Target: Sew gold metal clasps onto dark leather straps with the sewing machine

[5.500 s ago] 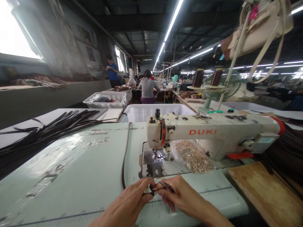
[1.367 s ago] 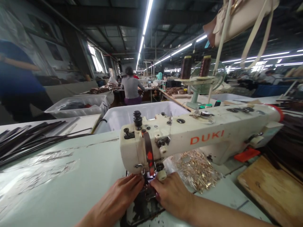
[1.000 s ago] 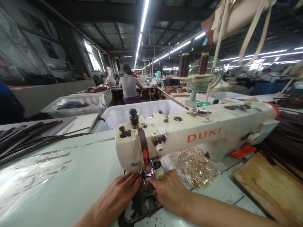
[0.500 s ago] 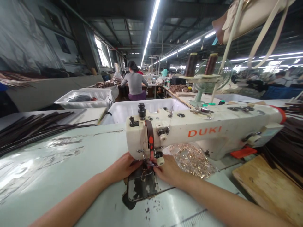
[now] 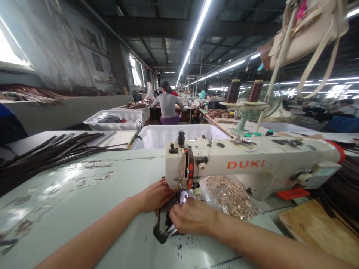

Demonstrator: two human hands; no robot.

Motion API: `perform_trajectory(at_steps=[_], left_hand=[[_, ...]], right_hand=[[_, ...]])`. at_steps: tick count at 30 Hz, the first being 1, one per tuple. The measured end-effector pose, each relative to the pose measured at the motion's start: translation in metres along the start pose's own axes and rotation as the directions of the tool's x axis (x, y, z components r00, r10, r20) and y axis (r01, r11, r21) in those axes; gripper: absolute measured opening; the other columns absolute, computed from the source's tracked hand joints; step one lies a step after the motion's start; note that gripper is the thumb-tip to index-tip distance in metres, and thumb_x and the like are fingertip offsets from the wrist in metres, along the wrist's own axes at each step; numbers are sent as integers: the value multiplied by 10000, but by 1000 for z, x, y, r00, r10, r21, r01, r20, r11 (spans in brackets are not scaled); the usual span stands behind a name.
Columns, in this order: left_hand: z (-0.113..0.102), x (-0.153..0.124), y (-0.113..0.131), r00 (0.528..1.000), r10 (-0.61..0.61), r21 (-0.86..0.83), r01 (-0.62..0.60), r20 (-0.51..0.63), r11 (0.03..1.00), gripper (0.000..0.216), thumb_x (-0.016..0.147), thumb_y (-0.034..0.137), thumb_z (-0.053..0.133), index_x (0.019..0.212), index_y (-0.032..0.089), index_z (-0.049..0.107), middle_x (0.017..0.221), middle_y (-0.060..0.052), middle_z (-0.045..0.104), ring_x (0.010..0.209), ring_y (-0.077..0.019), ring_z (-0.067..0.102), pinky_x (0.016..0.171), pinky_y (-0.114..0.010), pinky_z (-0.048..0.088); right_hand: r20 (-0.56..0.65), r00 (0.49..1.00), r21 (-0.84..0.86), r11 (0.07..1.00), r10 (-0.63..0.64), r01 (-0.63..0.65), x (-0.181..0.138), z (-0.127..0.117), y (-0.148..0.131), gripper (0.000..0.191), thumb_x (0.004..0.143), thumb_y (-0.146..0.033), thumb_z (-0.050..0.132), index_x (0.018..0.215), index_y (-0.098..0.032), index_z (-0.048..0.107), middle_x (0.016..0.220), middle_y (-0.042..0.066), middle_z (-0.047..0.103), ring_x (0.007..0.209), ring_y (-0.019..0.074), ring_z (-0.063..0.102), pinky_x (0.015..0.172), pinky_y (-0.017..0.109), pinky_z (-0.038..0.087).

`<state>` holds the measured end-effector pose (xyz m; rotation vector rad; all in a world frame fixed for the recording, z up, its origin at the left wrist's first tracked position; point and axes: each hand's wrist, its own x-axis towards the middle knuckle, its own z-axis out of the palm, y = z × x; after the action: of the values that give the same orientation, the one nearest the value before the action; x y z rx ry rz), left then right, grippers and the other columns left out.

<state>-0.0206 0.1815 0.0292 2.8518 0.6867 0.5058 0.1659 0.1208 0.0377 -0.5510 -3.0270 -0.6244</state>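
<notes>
A white DUKI sewing machine (image 5: 252,164) stands on the pale green table (image 5: 92,201). My left hand (image 5: 154,195) rests just left of the needle, fingers curled against a dark strap piece (image 5: 165,220) lying on the metal plate. My right hand (image 5: 189,220) lies in front of the presser foot, fingers bent and pressed down on the same strap. What sits under the needle is hidden by my hands.
A clear bag of gold metal fittings (image 5: 230,196) lies under the machine arm. Dark straps (image 5: 47,155) are piled at the left, a wooden board (image 5: 319,231) at the right. White bins (image 5: 168,134) stand behind. A person in grey (image 5: 167,106) sits far ahead; a beige handbag (image 5: 305,33) hangs overhead.
My right hand has slid back toward me along the plate. The left hand stays beside the needle. The view has shifted a little to the left.
</notes>
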Motion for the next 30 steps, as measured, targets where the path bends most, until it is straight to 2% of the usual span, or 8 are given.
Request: perform_trajectory(at_steps=[5,8,10,13,16,19,22,30], left_hand=[[-2,2,2,1000,1,56,-3,31,998,311,988,175,328,1006,153,637,1035,-31,666,969,-184,625,874,-306,507],[-2,-1,7,999,-28,91,25,31,996,278,954,155,390,848,160,647,910,-19,664,888,-180,625,850,-301,513],[0,-7,14,998,-68,117,68,0,991,220,930,143,447,875,184,656,970,-35,662,957,-199,603,895,-319,498],[9,-21,27,982,-167,158,180,-92,971,280,931,132,427,1112,204,629,1084,-85,627,1059,-247,553,939,-413,480],[23,-30,36,942,-288,141,313,-174,939,347,950,169,370,1225,176,581,1023,-114,607,946,-247,582,825,-416,539],[29,-28,38,903,-380,57,398,-201,915,305,950,234,422,1164,212,639,1049,-100,611,935,-236,610,785,-364,559],[27,-19,39,868,-451,-35,454,-208,890,229,917,249,524,1050,256,710,993,-62,654,908,-217,640,784,-322,551],[29,-12,34,800,-567,-190,536,-197,823,167,841,244,626,945,278,751,950,-31,698,865,-217,663,794,-323,521]], right_hand=[[58,998,34,999,-27,25,13,-3,10,142,790,11,481,829,-90,574,663,91,670,546,221,636,493,323,446],[42,997,114,991,64,-68,0,1,14,138,809,-23,503,900,-109,559,727,66,688,609,214,660,536,307,447],[27,986,167,972,162,-164,-17,7,18,145,835,-91,530,975,-126,550,801,51,696,662,206,666,550,291,438],[62,923,274,883,380,-381,-43,18,25,173,831,-141,560,1003,-153,566,852,44,695,691,197,658,587,279,423],[75,851,345,788,519,-510,-53,25,32,140,836,-145,550,967,-168,594,902,47,678,747,182,651,634,256,413],[33,789,477,684,614,-552,-49,27,34,100,840,-177,566,910,-189,636,958,44,661,813,175,638,674,235,407],[41,722,609,556,691,-566,-42,31,33,76,852,-218,581,847,-186,650,872,35,681,795,185,639,669,232,403],[116,692,700,436,712,-566,-42,40,35,122,864,-212,565,835,-196,683,769,7,703,759,195,649,657,231,410]])
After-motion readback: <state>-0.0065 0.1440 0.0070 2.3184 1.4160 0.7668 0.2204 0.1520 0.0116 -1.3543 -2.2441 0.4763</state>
